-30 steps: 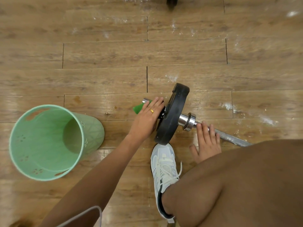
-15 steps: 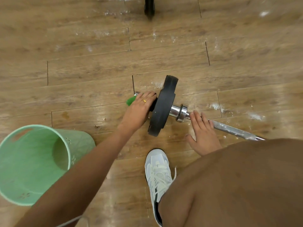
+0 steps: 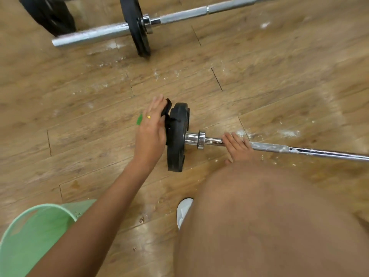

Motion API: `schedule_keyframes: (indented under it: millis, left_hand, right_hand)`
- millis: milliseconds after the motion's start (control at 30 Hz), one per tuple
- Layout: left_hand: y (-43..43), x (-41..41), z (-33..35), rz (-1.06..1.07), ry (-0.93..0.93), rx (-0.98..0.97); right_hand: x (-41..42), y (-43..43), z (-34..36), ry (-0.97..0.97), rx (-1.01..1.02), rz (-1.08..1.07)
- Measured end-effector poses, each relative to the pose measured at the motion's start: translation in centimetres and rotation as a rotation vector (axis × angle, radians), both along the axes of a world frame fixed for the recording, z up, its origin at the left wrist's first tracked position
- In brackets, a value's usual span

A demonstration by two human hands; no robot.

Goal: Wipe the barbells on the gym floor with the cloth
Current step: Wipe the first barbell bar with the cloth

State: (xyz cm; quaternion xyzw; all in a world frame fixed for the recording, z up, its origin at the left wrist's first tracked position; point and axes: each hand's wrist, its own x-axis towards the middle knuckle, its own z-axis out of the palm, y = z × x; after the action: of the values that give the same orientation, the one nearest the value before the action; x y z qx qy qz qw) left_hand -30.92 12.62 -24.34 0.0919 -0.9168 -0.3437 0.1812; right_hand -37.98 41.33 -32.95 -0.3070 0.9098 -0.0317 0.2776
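A chrome barbell (image 3: 299,150) lies on the wooden floor, running right from a black weight plate (image 3: 176,136) that stands on edge. My left hand (image 3: 151,126) is against the plate's outer left face, over the bar's hidden end. It holds a green cloth (image 3: 139,119), of which only a sliver shows past the knuckles. A black piece (image 3: 166,110) sits between the fingers and the plate. My right hand (image 3: 238,145) rests on the bar just right of the chrome collar (image 3: 201,139), fingers laid straight across it. White smears coat the bar beyond that hand.
A second barbell (image 3: 95,34) with a black plate (image 3: 137,27) lies across the top, and another black plate (image 3: 52,15) is at the top left. A mint green plastic basket (image 3: 36,236) stands bottom left. My knee (image 3: 269,216) and white shoe (image 3: 183,212) fill the lower right. White dust speckles the floor.
The view has swung up, bringing the second barbell into sight. My left hand has slid from the bar's end up against the plate's face. My right hand has moved onto the bar.
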Motion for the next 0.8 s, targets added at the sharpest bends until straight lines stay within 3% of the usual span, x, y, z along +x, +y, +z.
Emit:
schedule_keyframes:
  millis: [133, 233, 533, 667, 800]
  left_hand:
    - [4.7, -1.9, 2.4, -0.190, 0.084, -0.147]
    - [8.0, -3.5, 1.5, -0.288, 0.026, -0.229]
    - [9.9, -4.5, -6.1, -0.242, -0.486, -0.317]
    - [10.7, -5.2, -8.2, -0.135, -0.482, -0.189]
    - [10.4, -7.5, -9.0, -0.098, -0.490, -0.217]
  right_hand:
    - [-1.1, 2.4, 0.6, 0.029, 0.012, -0.081]
    - [-1.5, 3.5, 0.9, 0.011, 0.007, -0.099]
    - [-3.4, 4.2, 0.5, -0.082, -0.084, -0.109]
    - [-3.5, 4.2, -0.1, -0.047, -0.095, -0.119]
    - [-3.8, 3.9, -0.3, -0.022, -0.096, -0.125]
